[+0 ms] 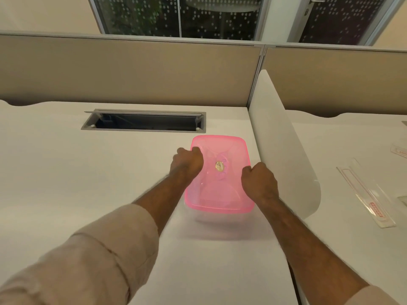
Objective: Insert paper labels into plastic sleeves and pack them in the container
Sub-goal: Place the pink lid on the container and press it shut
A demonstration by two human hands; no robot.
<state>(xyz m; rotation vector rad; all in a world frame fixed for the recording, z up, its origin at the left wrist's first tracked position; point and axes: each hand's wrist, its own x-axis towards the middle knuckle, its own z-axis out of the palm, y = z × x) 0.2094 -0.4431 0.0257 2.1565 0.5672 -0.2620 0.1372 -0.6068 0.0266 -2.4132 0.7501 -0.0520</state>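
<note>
Pink translucent lid [220,194], white desk [66,172], beige sleeve [88,260]

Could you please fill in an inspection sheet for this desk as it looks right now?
Surface: white desk, split by a white divider panel.
Job's things: clear container with translucent pink plastic lid on; sleeved labels lie on the neighbouring desk.
Clutter: nothing seen.
Grippers: left hand grips the lid's left edge; right hand grips its right edge.
Cables: none visible; open grey cable tray in the desk.
Surroundings: beige partition, dark windows.
</note>
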